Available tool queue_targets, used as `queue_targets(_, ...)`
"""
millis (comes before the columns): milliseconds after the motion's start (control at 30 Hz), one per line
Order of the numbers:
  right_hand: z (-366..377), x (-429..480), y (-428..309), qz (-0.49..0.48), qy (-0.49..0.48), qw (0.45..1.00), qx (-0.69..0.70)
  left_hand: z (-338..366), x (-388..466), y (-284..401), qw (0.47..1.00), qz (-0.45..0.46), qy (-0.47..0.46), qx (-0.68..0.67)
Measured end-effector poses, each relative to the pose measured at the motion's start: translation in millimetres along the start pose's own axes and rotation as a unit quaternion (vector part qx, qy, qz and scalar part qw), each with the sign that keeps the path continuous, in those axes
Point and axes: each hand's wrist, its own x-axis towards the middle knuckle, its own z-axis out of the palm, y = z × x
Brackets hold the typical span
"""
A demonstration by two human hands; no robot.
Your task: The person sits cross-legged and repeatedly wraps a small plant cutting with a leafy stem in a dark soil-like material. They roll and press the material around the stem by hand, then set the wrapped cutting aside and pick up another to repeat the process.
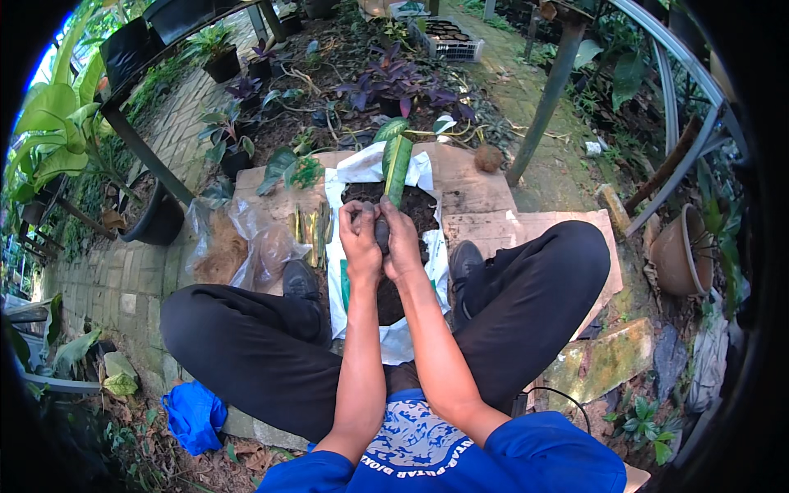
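Note:
My left hand (pixel 360 240) and my right hand (pixel 400 237) are close together over an opened white plastic sack (pixel 335 246) of dark soil (pixel 391 305). Between them they cup a small dark clump (pixel 382 236), seemingly a soil-filled pot or root ball; which, I cannot tell. A variegated green leaf cutting (pixel 396 166) rises from beyond my right fingertips. Left of the sack lie several cut green and brown stem pieces (pixel 313 228) on a cardboard sheet (pixel 484 185). Beside them sits a clear plastic bag (pixel 231 246) of brown fibre.
My black shoes (pixel 302 286) flank the sack. A round brown husk (pixel 488 158) rests on the cardboard's far right. Purple-leaved plants (pixel 394 80) and a white crate (pixel 453 48) stand ahead. A metal post (pixel 548 98) rises at right, a black pot (pixel 157 215) at left. Behind my left knee lies a blue bag (pixel 194 416).

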Motion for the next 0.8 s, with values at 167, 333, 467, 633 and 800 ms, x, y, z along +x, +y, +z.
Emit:
queue_targets(167,5.9,-2.2,-0.7,-0.014,-0.090,0.993,-0.071,-4.9,0.9,3.0,0.979,-0.131,0.055,-0.148)
queue_targets(333,5.5,-4.9,-7.3,0.014,-0.053,0.998,-0.028,-8.1,1.2,-6.3,0.979,-0.119,0.034,-0.162)
queue_targets(467,6.6,-5.8,-2.4,0.025,-0.065,0.995,-0.067,-19.1,7.2,-14.8,0.996,-0.044,0.071,-0.035)
queue_targets(633,15.3,-7.7,12.0,-0.032,-0.017,0.987,-0.155,-22.1,5.3,-9.8,0.984,-0.083,0.121,-0.105)
queue_targets(800,5.0,-2.7,6.5,0.005,-0.055,0.998,-0.021,-12.1,2.6,0.5,0.976,-0.119,0.078,-0.166)
